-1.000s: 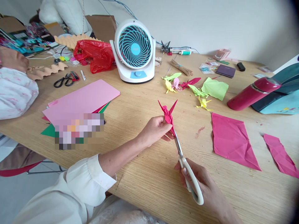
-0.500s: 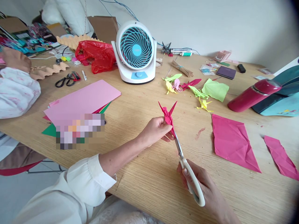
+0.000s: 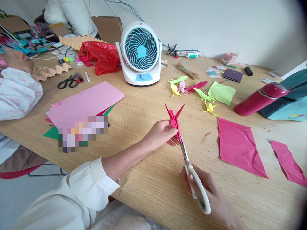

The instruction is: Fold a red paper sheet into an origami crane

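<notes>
My left hand (image 3: 164, 133) pinches a folded red paper figure (image 3: 174, 119) over the middle of the table, its two pointed tips upward. White-handled scissors (image 3: 200, 188) are gripped in my right hand (image 3: 207, 188), lower right of the left one. Their blades point up and left and meet the lower end of the red figure. To the right lie a large pink-red paper sheet (image 3: 240, 147) and a narrower strip (image 3: 287, 161). Beyond my hands are yellow folded figures (image 3: 210, 108), a green folded piece (image 3: 202, 94) and a green sheet (image 3: 222, 92).
A fan (image 3: 141, 52) stands at the back. Pink sheets (image 3: 88, 99) lie left, below black-handled tools (image 3: 70, 80). A red bottle (image 3: 260, 98) lies by a teal bag (image 3: 287, 102) at the right. Another person's hand (image 3: 19, 60) is at the far left.
The red paper figure has shifted slightly right in my left hand. The scissor handles are slightly wider apart.
</notes>
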A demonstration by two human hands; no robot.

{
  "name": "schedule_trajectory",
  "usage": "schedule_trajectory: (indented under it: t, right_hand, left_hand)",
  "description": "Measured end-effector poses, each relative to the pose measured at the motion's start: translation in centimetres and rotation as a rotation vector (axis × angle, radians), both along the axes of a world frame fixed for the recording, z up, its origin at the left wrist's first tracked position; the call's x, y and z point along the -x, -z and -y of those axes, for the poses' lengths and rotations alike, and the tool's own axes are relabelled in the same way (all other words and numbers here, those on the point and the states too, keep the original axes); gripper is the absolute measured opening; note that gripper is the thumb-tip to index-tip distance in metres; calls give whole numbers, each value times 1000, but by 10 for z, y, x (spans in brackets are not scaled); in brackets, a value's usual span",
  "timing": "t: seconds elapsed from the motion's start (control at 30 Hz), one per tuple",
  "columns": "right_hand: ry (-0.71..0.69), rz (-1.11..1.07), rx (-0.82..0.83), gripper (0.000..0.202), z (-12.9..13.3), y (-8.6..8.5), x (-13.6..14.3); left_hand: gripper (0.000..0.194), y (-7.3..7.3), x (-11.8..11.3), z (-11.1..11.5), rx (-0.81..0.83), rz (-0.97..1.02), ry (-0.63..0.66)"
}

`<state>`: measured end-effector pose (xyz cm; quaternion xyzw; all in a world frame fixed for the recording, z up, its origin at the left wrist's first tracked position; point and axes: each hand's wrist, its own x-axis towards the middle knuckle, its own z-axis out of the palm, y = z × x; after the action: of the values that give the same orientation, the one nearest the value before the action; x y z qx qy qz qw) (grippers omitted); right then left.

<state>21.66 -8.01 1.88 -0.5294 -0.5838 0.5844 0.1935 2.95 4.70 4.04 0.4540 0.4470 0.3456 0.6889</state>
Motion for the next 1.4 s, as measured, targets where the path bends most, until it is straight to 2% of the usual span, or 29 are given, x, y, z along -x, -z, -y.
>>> schedule_trajectory:
  t: [1.4]
  right_hand:
    - [7,-3,-4,51,0,2,-1]
  left_hand:
    - [16,0,0,0,19,-13,-18]
